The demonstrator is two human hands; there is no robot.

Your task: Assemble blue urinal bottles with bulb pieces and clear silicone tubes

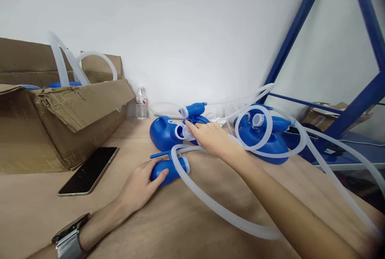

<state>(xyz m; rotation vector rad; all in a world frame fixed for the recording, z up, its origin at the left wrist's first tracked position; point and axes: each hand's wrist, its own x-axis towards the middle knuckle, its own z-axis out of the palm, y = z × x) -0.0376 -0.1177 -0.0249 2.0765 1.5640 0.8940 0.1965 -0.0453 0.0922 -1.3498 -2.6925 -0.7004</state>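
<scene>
My left hand [141, 185] is wrapped round a small blue bottle [170, 170] with a white rim, lying on the table. My right hand [209, 134] reaches to the mouth of a larger blue container [164, 134], its fingers on a clear round piece [188, 132] beside the opening. A translucent hose [216, 209] loops from near the small bottle across the table under my right forearm. Behind my right hand lies another blue bottle [193, 110] with a white mouth.
An open cardboard box [87, 108] holding hoses stands at left, with a phone [90, 170] before it. A plastic bottle [141, 102] is by the wall. More blue containers [264, 142] and looped hoses lie right, near a blue metal frame [296, 30].
</scene>
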